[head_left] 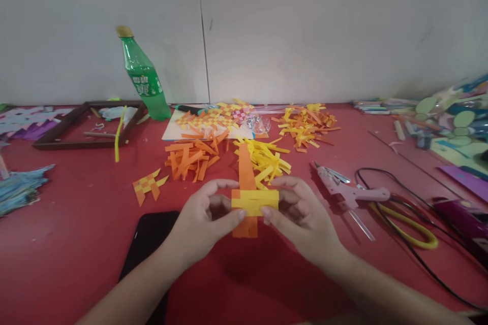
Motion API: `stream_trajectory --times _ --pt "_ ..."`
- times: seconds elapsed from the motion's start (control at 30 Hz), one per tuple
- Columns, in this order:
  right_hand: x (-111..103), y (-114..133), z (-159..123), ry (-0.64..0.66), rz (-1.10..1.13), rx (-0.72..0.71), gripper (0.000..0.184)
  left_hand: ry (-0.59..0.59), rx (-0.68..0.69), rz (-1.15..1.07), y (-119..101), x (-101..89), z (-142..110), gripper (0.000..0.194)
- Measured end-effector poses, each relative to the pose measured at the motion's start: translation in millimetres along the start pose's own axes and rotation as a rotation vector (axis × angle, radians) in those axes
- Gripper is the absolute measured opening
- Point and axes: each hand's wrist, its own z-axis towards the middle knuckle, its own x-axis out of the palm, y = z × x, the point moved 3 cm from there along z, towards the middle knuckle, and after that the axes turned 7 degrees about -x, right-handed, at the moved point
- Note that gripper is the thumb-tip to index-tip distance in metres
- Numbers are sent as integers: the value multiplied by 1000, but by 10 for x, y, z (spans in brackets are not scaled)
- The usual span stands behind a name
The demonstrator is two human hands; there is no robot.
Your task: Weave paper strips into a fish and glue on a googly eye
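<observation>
Between my two hands, above the red table, are folded paper strips: yellow ones lie crosswise over orange ones, one orange end pointing away from me. My left hand pinches the left end, thumb in front and fingers behind. At the yellow right end, my right hand pinches in the same way. Just beyond lie a pile of yellow strips and a pile of orange strips. A woven orange and yellow paper fish rests left of my left hand.
A black phone lies under my left forearm. At right are a pink glue gun, yellow-handled scissors and a black cable. A green bottle stands by a dark wooden frame. More mixed strips lie near the wall.
</observation>
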Motion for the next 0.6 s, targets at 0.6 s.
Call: stream_trajectory --times 0.6 --pt "-54 -62 22 -30 73 51 31 -4 -53 -146 24 -30 34 38"
